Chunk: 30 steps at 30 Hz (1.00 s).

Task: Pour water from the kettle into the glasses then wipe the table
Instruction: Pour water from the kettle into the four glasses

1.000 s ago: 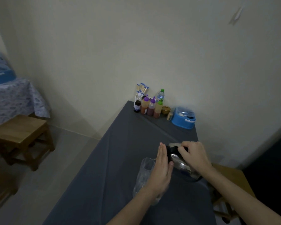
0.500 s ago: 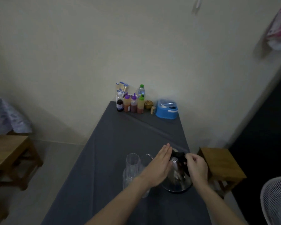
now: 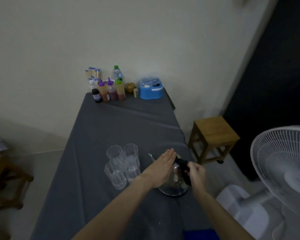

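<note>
**Kettle's on the table, both your hands on it**

The kettle (image 3: pixel 173 183) sits upright near the right edge of the table (image 3: pixel 111 129), shiny metal belly with a black handle. Your right hand (image 3: pixel 197 172) is curled around that handle, and your left hand (image 3: pixel 160 168) lies flat, fingers straight and together, against the kettle's top, hiding the lid. Just left of it you've got three clear ribbed glasses (image 3: pixel 122 164) bunched tight together; too dim to tell if there's water in them. The grey tablecloth is wrinkled across the middle. Far end: sauce bottles (image 3: pixel 111 90) and a blue container (image 3: pixel 151 90) against the wall. A wooden stool (image 3: pixel 214 134) and a white fan (image 3: pixel 282 163) stand right of the table, fan cut off by the frame.
</note>
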Tool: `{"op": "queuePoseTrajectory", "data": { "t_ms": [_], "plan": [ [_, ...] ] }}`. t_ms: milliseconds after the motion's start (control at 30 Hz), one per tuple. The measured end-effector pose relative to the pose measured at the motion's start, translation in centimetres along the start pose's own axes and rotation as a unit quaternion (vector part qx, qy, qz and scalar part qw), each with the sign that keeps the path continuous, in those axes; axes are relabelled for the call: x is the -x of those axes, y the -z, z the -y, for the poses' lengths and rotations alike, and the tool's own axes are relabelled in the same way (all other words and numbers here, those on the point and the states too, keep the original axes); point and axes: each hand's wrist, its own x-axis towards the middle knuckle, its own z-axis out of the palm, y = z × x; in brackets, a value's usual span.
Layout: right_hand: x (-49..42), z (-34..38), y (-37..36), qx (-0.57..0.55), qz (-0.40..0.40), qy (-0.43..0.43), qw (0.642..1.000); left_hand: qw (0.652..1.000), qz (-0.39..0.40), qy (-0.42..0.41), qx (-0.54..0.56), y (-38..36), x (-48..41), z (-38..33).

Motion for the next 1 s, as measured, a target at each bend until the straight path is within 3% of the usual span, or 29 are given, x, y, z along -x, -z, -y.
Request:
{"op": "queuePoseTrajectory", "data": {
  "t_ms": [433,567,900,1000],
  "plan": [
    [-2.8,-2.0,1.5,-0.072,0.041,-0.015,0.996,0.993,0.085,0.025,-0.076,-2.4,-2.7,-0.7],
    [-3.0,-2.8,2.0,-0.062,0.056,0.003,0.997,0.992,0.08,0.018,-0.096,-3.3,-2.9,-1.0],
    [-3.7,-3.4,6.1,0.126,0.149,0.097,0.976,0.971,0.029,0.004,-0.236,-5.6,-2.7,-3.4],
    [-3.6,-4.3,6.4,0.26,0.101,0.153,0.948,0.967,0.026,0.019,-0.253,-5.5,-2.5,-4.0]
  ]
}}
